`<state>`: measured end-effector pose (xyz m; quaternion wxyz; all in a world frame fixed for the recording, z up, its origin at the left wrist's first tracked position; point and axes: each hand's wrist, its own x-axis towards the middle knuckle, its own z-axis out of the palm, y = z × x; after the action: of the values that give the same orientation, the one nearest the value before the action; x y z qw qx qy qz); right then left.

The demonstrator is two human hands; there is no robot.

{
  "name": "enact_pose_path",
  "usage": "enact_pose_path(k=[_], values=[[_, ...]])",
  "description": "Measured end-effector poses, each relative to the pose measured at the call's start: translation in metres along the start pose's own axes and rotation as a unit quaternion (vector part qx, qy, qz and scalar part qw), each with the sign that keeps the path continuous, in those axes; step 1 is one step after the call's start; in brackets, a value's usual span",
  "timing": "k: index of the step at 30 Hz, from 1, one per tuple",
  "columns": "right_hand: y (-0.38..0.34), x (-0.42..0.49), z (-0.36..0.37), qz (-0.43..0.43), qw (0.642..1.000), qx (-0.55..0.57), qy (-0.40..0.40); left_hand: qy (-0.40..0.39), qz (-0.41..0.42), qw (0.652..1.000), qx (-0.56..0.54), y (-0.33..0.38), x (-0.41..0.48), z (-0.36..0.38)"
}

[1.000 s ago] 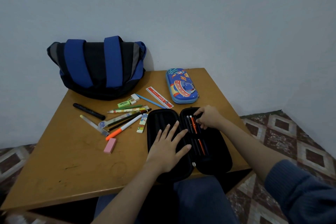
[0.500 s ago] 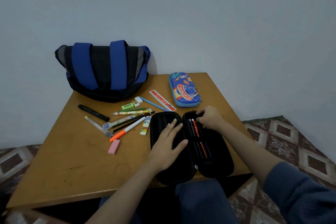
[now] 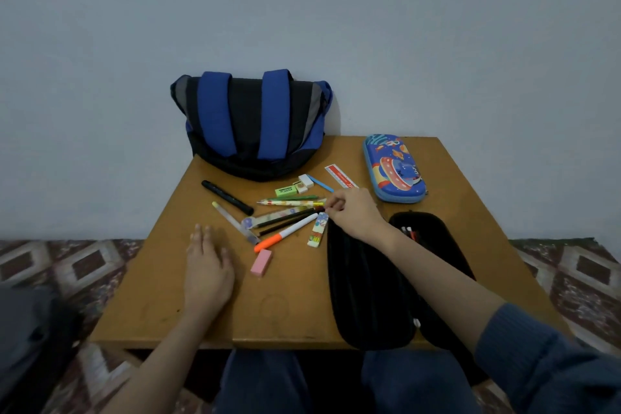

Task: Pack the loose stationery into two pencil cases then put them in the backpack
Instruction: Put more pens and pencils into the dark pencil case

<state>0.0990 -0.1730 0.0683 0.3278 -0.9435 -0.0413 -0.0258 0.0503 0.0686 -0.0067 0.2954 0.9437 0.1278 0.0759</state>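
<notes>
An open black pencil case (image 3: 369,286) lies at the table's front right, with a few pens (image 3: 410,232) showing in its right half. My right hand (image 3: 353,213) reaches across its left half to the near ends of the loose pens and pencils (image 3: 289,212), fingertips touching the ends of a patterned pencil; whether it grips one I cannot tell. My left hand (image 3: 208,265) rests flat on the table, fingers apart, left of a pink eraser (image 3: 261,262). A closed blue cartoon pencil case (image 3: 393,168) lies at the back right. The blue and black backpack (image 3: 250,124) stands against the wall.
A black marker (image 3: 226,192), an orange-capped pen (image 3: 285,232), a small patterned eraser (image 3: 318,229), a green eraser (image 3: 285,191), a white eraser (image 3: 305,181) and a red ruler (image 3: 341,176) lie scattered mid-table. The wooden table (image 3: 285,312) meets the wall behind; patterned floor lies on both sides.
My right hand left the black case's right half and moved left to the loose pencils. My left hand came off the case and now lies flat on the table further left.
</notes>
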Motion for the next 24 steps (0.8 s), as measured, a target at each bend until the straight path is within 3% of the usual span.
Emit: enact_pose_path(k=[6,14,24], values=[[-0.044,0.013,0.052,-0.045,0.998,-0.002,-0.051,-0.015,0.022,0.994,0.103,-0.003,0.005,0.005],[-0.073,0.025,0.104,-0.062,0.989,-0.086,-0.101,-0.023,0.045,0.993,0.108,-0.004,0.004,0.002],[-0.072,0.027,0.113,-0.047,0.994,-0.072,-0.061,-0.019,0.046,0.993,0.107,-0.006,0.006,0.004]])
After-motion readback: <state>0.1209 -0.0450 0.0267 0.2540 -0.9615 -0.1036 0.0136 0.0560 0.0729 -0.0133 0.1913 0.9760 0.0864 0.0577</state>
